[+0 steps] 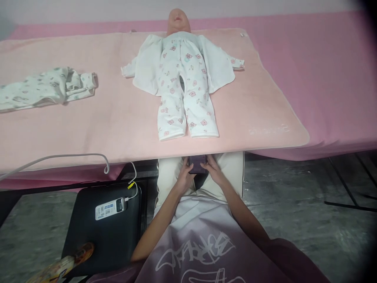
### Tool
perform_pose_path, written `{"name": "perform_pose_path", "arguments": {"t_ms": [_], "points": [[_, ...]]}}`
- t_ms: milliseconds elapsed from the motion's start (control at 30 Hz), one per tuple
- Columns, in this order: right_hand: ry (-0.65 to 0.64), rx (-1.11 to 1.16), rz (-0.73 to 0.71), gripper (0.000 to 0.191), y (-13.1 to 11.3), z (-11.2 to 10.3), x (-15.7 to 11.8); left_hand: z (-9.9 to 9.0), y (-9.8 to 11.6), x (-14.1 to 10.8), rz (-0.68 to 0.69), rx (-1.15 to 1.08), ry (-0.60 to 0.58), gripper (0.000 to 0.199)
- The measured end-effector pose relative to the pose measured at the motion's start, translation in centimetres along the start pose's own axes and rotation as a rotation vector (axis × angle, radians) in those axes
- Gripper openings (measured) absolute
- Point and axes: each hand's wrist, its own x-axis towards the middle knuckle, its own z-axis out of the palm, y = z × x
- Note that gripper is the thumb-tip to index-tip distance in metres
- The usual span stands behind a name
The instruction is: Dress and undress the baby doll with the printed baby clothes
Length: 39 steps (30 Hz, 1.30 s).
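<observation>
My left hand (185,173) and my right hand (212,168) hold a smartphone (197,164) between them, low over my lap. Both thumbs rest over its dark screen. Just beyond the table's front edge, a pair of white baby pants (193,94) with a pink print lies flat, legs toward me. Under its waist spreads a white baby top (219,68), its sleeves out to both sides. A doll's head (178,21) shows at the far end of these clothes. The lower edge of the phone points toward me.
A pink mat (112,129) covers the table, with a folded printed garment (50,86) at the left. On a black stool (108,243) lies a white power bank (110,209) with a cable (73,155). A patterned object (55,271), partly cut off, is at the lower left.
</observation>
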Motion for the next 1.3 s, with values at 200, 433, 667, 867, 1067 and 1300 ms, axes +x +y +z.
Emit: {"name": "perform_pose_path", "arguments": {"t_ms": [200,433,667,867,1067,1300], "points": [[-0.006,-0.019,-0.002,0.086,-0.2,0.3,0.0,1.1,0.1,0.1,0.066,0.102,0.097,0.082],[-0.059,-0.023,-0.028,0.088,0.5,-0.1,0.0,0.5,-0.1,0.1,0.078,0.050,0.049,0.073],[-0.105,-0.008,-0.063,0.096,1.7,-0.5,0.0,-0.1,-0.1,0.0,0.059,0.024,0.035,0.077],[-0.099,-0.012,-0.039,0.099,2.1,-0.6,0.0,0.6,0.0,-0.1,0.083,0.112,0.073,0.082],[-0.048,-0.049,-0.045,0.102,2.4,-0.1,0.2,0.8,0.1,-0.2,0.081,0.118,0.059,0.082],[-0.041,-0.074,-0.026,0.081,0.7,0.0,0.0,0.7,-0.3,0.1,0.082,0.187,0.129,0.084]]}}
